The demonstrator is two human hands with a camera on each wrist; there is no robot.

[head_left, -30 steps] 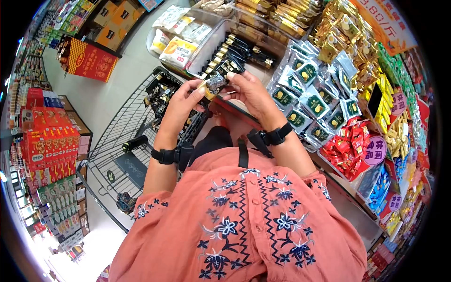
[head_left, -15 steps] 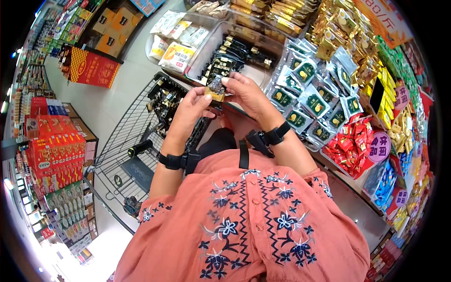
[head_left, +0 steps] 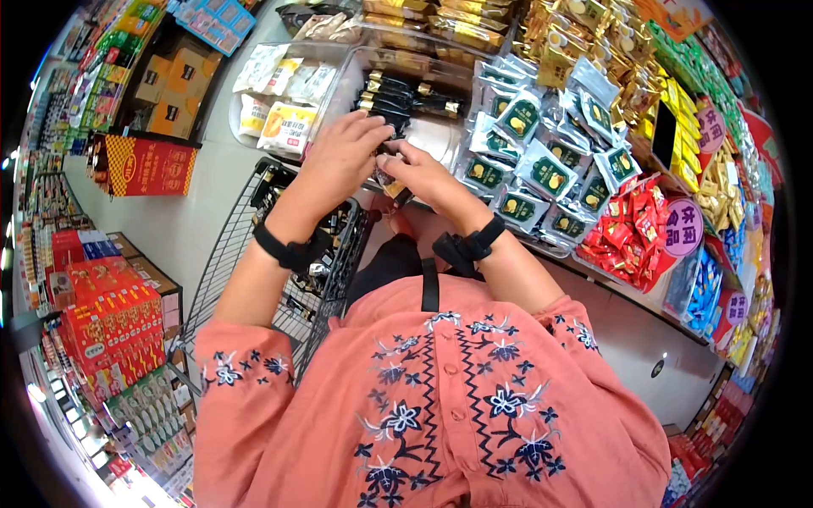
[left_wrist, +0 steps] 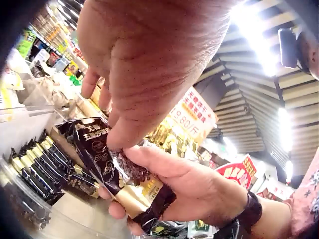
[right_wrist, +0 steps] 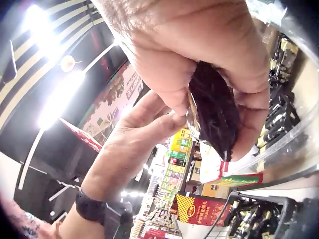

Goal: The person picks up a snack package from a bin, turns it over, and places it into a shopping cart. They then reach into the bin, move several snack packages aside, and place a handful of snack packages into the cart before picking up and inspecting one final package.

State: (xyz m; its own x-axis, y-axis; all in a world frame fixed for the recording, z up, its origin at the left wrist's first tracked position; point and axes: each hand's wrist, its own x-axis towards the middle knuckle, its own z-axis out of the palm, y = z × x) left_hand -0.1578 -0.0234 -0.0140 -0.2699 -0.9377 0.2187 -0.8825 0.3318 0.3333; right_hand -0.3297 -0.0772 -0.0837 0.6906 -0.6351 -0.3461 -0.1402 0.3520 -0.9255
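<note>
A black and gold packet [left_wrist: 140, 196] with a clear window is held in my right hand [left_wrist: 197, 186], thumb on its face and fingers behind, in the left wrist view. My left hand [head_left: 339, 161] reaches over the packet's far end with its fingers extended; its thumb touches the wrapper in the left wrist view. The right wrist view shows the packet's dark side [right_wrist: 215, 112] between the thumb and fingers of my right hand [right_wrist: 199, 45]. Similar black packets [head_left: 389, 97] lie in a clear bin [head_left: 440, 140] just beyond the hands.
A wire shopping cart [head_left: 222, 275] with black packets inside stands at the left. White packets [head_left: 288, 127] fill a bin left of the black ones. Silver-green packets [head_left: 546, 173], red sweets [head_left: 631, 224] and gold packets [head_left: 584, 38] are heaped on the right.
My left hand has shifted from pinching the packet's near end to lying over its far end, fingers extended. The right hand keeps its grip. The view has turned slightly.
</note>
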